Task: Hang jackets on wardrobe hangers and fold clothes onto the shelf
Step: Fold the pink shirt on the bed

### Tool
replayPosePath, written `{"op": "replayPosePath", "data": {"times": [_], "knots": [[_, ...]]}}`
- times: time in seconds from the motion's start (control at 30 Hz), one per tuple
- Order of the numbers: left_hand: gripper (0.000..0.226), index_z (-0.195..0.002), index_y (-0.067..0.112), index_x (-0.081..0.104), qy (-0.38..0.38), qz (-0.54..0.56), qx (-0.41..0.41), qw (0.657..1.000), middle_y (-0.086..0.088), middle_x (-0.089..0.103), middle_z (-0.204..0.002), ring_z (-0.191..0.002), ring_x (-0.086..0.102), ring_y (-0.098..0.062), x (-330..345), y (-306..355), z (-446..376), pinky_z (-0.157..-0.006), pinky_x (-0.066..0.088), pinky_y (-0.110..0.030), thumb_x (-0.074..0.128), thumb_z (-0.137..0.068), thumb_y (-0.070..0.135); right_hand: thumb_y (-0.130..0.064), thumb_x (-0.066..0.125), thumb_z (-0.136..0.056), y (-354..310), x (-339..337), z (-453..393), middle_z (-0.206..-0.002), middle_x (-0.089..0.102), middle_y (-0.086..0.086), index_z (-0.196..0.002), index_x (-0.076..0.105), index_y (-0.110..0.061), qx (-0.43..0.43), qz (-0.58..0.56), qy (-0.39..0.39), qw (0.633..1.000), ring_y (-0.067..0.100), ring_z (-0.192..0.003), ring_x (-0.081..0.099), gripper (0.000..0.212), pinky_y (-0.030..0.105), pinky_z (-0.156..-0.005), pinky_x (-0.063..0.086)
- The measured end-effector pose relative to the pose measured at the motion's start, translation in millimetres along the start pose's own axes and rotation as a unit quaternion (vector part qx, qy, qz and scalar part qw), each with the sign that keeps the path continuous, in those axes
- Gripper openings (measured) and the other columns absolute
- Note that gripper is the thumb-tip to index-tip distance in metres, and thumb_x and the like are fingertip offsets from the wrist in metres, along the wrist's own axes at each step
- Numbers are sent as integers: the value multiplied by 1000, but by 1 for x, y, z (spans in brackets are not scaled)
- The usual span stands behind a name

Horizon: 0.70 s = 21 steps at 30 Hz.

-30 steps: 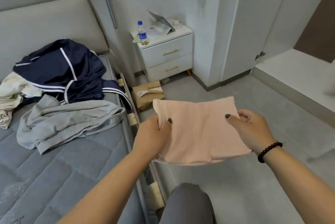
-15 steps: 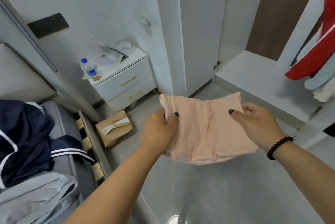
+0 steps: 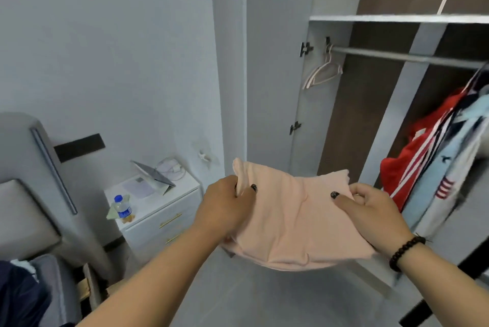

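The folded pink garment (image 3: 296,220) is being held flat in the lower middle of the frame, in front of the open wardrobe (image 3: 341,104). The left hand (image 3: 225,207) is gripping its left edge, thumb curled over the top and fingers hidden beneath, while the right hand (image 3: 370,210) is pinching the right edge the same way, a bead bracelet (image 3: 406,251) sitting at that wrist. Compared with half a second earlier, the view is tilting upward: the hanging rail (image 3: 404,55) and empty hangers (image 3: 324,70) are now showing in the upper right, and the red and pale blue jackets (image 3: 434,157) are filling the right edge. The white nightstand (image 3: 158,218) is now sitting at lower left, and the bed (image 3: 47,289) is shrinking to the bottom left corner.
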State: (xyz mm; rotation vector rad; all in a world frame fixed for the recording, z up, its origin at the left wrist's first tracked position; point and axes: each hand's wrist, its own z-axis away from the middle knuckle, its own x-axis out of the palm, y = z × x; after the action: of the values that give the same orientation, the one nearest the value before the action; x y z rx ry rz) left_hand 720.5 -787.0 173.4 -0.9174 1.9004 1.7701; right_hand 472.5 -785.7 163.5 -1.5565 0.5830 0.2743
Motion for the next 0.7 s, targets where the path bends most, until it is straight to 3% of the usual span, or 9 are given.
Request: {"op": "replayPosePath", "data": {"times": [0.07,0.2,0.33,0.43,0.57,0.7], "knots": [[36,-66,15,37,4,11,30,999,5,42,-59,-55,37,-13,-23,24,-15,-52,28,-28,49,-93,36,-22,64,-87,-34,-19,-5,-73,68,14,-78,64,-6,-16,11,21,1000,31,-70,63,18,30,-59,41],[38,-65,14,36,9,24,89,996,5,41,-59,-55,37,-13,-53,59,-33,-53,28,-28,48,-94,35,-23,62,-87,-90,-52,-14,-80,65,17,-80,64,-2,-52,47,59,996,33,-77,61,23,35,-65,45],[38,-64,14,36,7,45,119,992,5,40,-58,-55,37,-12,-69,85,-47,-52,27,-24,50,-94,32,-24,63,-87,-128,-78,-22,-80,66,16,-78,65,-2,-70,70,85,991,32,-78,61,24,32,-63,42],[38,-62,15,35,4,53,137,989,5,39,-57,-55,37,-12,-77,105,-65,-52,27,-25,50,-94,29,-25,64,-87,-138,-90,-32,-80,65,18,-79,65,0,-75,71,107,989,34,-79,61,26,33,-62,43],[40,-61,15,33,4,52,168,984,5,36,-55,-54,35,-13,-77,135,-94,-52,27,-25,52,-93,29,-27,63,-86,-138,-106,-54,-80,66,17,-83,65,2,-72,81,127,986,34,-79,63,30,43,-72,52],[36,-65,12,37,-2,50,191,980,1,38,-59,-56,35,-14,-65,166,-134,-53,27,-25,52,-92,30,-28,63,-87,-140,-130,-95,-81,67,16,-85,66,0,-82,86,140,983,32,-79,63,28,41,-72,51]]}}
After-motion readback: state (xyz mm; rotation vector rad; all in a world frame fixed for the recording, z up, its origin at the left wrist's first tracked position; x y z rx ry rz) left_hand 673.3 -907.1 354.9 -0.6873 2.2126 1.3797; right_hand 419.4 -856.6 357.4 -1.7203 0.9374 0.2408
